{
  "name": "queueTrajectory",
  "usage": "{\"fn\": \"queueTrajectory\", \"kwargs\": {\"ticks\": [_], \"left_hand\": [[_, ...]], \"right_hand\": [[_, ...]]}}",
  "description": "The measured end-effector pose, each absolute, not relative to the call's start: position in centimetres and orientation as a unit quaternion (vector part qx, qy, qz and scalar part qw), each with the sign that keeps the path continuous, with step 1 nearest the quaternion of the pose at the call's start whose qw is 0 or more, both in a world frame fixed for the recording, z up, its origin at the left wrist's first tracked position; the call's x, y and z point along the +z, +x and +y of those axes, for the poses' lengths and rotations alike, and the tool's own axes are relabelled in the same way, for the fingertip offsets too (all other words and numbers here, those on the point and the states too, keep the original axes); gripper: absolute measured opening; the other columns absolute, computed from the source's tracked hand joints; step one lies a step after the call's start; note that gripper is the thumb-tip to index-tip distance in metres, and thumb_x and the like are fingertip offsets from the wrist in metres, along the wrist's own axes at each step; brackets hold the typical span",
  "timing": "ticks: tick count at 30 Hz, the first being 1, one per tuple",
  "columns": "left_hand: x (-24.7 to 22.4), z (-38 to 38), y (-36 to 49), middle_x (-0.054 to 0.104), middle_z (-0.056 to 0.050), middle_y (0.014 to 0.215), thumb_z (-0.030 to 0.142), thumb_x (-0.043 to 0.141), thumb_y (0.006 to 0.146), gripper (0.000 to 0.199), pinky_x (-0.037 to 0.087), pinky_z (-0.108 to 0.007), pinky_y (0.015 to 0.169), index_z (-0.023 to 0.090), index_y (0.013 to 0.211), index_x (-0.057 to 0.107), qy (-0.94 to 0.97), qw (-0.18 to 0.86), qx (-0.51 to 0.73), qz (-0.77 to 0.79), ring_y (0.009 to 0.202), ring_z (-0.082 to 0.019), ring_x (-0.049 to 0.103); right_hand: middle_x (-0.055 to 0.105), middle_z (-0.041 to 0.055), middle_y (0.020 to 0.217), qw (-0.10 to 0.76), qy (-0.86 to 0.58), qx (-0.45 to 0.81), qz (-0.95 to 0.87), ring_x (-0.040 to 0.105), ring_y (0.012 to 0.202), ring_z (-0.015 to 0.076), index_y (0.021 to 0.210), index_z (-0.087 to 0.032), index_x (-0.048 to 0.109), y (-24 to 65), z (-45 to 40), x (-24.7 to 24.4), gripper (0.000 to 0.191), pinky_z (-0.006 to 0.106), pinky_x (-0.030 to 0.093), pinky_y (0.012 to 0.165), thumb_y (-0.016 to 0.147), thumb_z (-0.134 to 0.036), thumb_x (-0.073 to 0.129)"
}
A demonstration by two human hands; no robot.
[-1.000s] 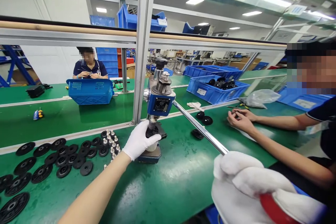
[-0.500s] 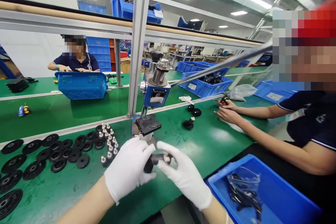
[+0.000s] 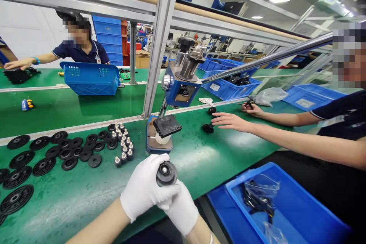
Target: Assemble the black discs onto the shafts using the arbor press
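In front of me, a black wheel-like part (image 3: 166,173) faces the camera, with a small metal centre in its hub. My left hand (image 3: 146,186), in a white glove, is closed around its left side and lower edge. Below it, my gloved right hand (image 3: 184,209) is closed against the underside of the same part; its fingertips are mostly hidden behind the left hand. Just beyond stands a blue lever press (image 3: 183,85), with a black block (image 3: 167,126) above its base (image 3: 151,143). Left of the press are several upright black parts with white tips (image 3: 124,156).
Black discs and wheels (image 3: 44,166) spread over the green bench (image 3: 85,206) at left. A blue bin (image 3: 303,198) with bagged black parts sits at lower right. A co-worker's hand (image 3: 233,121) reaches towards black parts (image 3: 207,127). The press lever (image 3: 263,57) slants rightward.
The black part has turned its round face towards me, and my right hand has moved beneath it. The right co-worker's hand has reached out to the bench parts; the far person's arm has stretched left.
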State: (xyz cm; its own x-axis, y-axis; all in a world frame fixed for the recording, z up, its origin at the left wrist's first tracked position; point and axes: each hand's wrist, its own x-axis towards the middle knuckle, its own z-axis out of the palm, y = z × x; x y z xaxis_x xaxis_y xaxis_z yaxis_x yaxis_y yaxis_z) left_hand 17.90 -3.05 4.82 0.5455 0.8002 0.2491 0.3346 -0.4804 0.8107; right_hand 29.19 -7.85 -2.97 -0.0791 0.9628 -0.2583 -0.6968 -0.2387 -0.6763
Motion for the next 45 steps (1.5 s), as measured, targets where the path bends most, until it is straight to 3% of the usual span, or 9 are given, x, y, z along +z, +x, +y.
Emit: {"fn": "queueTrajectory", "kwargs": {"ticks": [4, 12, 16, 19, 23, 29, 33, 40, 45], "left_hand": [[5.0, -3.0, 17.7, 0.062, -0.004, 0.112, 0.030, 0.079, 0.062, 0.056, 0.047, -0.034, 0.096, 0.022, 0.114, 0.058, 0.794, 0.369, 0.317, 0.364, 0.104, -0.023, 0.059], [5.1, -3.3, 17.6, 0.063, -0.004, 0.112, 0.030, 0.078, 0.062, 0.056, 0.048, -0.035, 0.095, 0.022, 0.114, 0.058, 0.799, 0.362, 0.310, 0.367, 0.103, -0.023, 0.060], [4.6, -3.3, 17.4, 0.062, -0.006, 0.121, 0.035, 0.078, 0.064, 0.062, 0.047, -0.037, 0.099, 0.023, 0.121, 0.055, 0.811, 0.346, 0.298, 0.366, 0.110, -0.025, 0.058], [4.0, -3.1, 16.8, 0.053, -0.010, 0.136, 0.049, 0.072, 0.071, 0.072, 0.042, -0.042, 0.107, 0.020, 0.133, 0.047, 0.828, 0.310, 0.285, 0.370, 0.124, -0.028, 0.051], [2.8, -3.2, 15.1, 0.049, -0.011, 0.142, 0.055, 0.058, 0.083, 0.066, 0.040, -0.047, 0.108, 0.022, 0.137, 0.044, 0.843, 0.287, 0.238, 0.386, 0.130, -0.029, 0.046], [0.7, -4.1, 13.3, 0.056, -0.009, 0.136, 0.049, 0.057, 0.086, 0.054, 0.049, -0.047, 0.100, 0.026, 0.134, 0.048, 0.859, 0.254, 0.209, 0.393, 0.123, -0.029, 0.055], [-0.1, -4.3, 12.5, 0.062, -0.008, 0.129, 0.046, 0.059, 0.085, 0.048, 0.055, -0.046, 0.093, 0.027, 0.128, 0.053, 0.867, 0.219, 0.222, 0.388, 0.115, -0.029, 0.061], [-0.8, -4.1, 11.1, 0.063, -0.007, 0.128, 0.047, 0.056, 0.087, 0.046, 0.056, -0.043, 0.092, 0.028, 0.129, 0.052, 0.881, 0.188, 0.204, 0.383, 0.114, -0.028, 0.062], [-0.1, -4.5, 10.7, 0.063, -0.005, 0.127, 0.043, 0.057, 0.087, 0.044, 0.053, -0.041, 0.097, 0.028, 0.128, 0.052, 0.886, 0.215, 0.192, 0.363, 0.116, -0.025, 0.060]], "right_hand": [[0.055, -0.0023, 0.059, 0.574, -0.282, 0.760, -0.115, 0.035, 0.040, 0.0065, 0.079, -0.016, 0.063, 28.4, -7.9, -3.1, 0.021, 0.018, 0.025, 0.034, 0.074, -0.035, 0.068], [0.052, -0.0032, 0.054, 0.591, -0.299, 0.736, -0.141, 0.038, 0.043, 0.0066, 0.064, -0.015, 0.059, 27.9, -8.7, -2.5, 0.015, 0.018, 0.030, 0.039, 0.072, -0.022, 0.069], [0.058, -0.0021, 0.057, 0.602, -0.348, 0.701, -0.155, 0.046, 0.044, 0.0092, 0.077, -0.017, 0.065, 28.5, -8.3, -2.2, 0.017, 0.021, 0.037, 0.042, 0.072, -0.031, 0.072], [0.063, 0.0011, 0.063, 0.618, -0.510, 0.571, -0.183, 0.055, 0.050, 0.0131, 0.082, -0.017, 0.063, 31.9, -6.8, -1.3, 0.034, 0.024, 0.044, 0.047, 0.073, -0.049, 0.070], [0.049, -0.0065, 0.049, 0.612, -0.642, 0.413, -0.207, 0.040, 0.036, 0.0082, 0.077, -0.019, 0.054, 39.9, -3.2, -0.1, 0.045, 0.020, 0.032, 0.037, 0.074, -0.064, 0.061], [0.064, 0.0038, 0.081, 0.473, -0.811, 0.193, -0.284, 0.059, 0.070, 0.0153, 0.090, -0.014, 0.059, 49.6, 3.1, 1.7, 0.032, 0.030, 0.049, 0.066, 0.090, -0.046, 0.055], [0.062, 0.0070, 0.109, 0.341, -0.868, 0.107, -0.345, 0.059, 0.099, 0.0200, 0.104, -0.015, 0.061, 52.3, 7.1, 2.7, 0.028, 0.042, 0.047, 0.090, 0.092, -0.040, 0.056], [0.064, 0.0091, 0.110, 0.165, -0.898, 0.086, -0.399, 0.061, 0.101, 0.0228, 0.111, -0.014, 0.061, 53.3, 11.0, 2.3, 0.035, 0.044, 0.046, 0.092, 0.091, -0.043, 0.058], [0.061, 0.0240, 0.118, 0.125, -0.903, 0.066, -0.407, 0.059, 0.109, 0.0347, 0.130, -0.011, 0.050, 52.8, 10.4, 3.6, 0.059, 0.046, 0.042, 0.089, 0.088, -0.054, 0.053]]}}
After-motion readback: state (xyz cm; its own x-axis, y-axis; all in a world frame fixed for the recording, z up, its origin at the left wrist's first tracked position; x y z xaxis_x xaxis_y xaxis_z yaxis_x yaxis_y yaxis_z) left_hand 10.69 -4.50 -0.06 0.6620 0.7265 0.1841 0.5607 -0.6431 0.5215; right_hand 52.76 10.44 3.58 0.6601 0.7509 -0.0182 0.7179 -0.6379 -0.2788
